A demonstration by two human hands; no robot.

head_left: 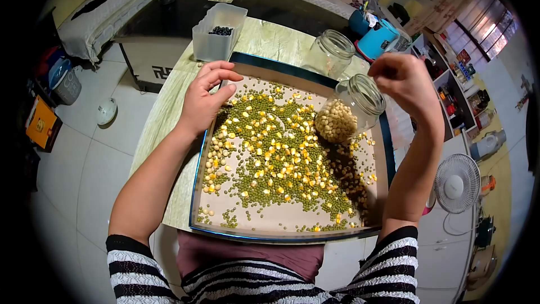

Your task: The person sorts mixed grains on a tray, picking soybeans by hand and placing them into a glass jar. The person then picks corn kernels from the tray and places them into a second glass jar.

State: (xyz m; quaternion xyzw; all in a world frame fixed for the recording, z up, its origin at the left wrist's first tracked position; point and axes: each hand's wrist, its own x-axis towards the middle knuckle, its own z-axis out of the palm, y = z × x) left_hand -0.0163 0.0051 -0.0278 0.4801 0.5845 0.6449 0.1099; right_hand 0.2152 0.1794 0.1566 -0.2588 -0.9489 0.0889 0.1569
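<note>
Jar: since glass is slick, fragile, we'd grip its belly.
Left hand: loose.
Right hand: seemingly curled; grasp unclear.

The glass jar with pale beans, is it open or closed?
Open: the jar has no lid on top, beside the right hand.

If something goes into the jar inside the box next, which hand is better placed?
Right, I'd judge. The right hand is up beside the mouth of the jar, while the left hand is at the opposite side of the box.
</note>
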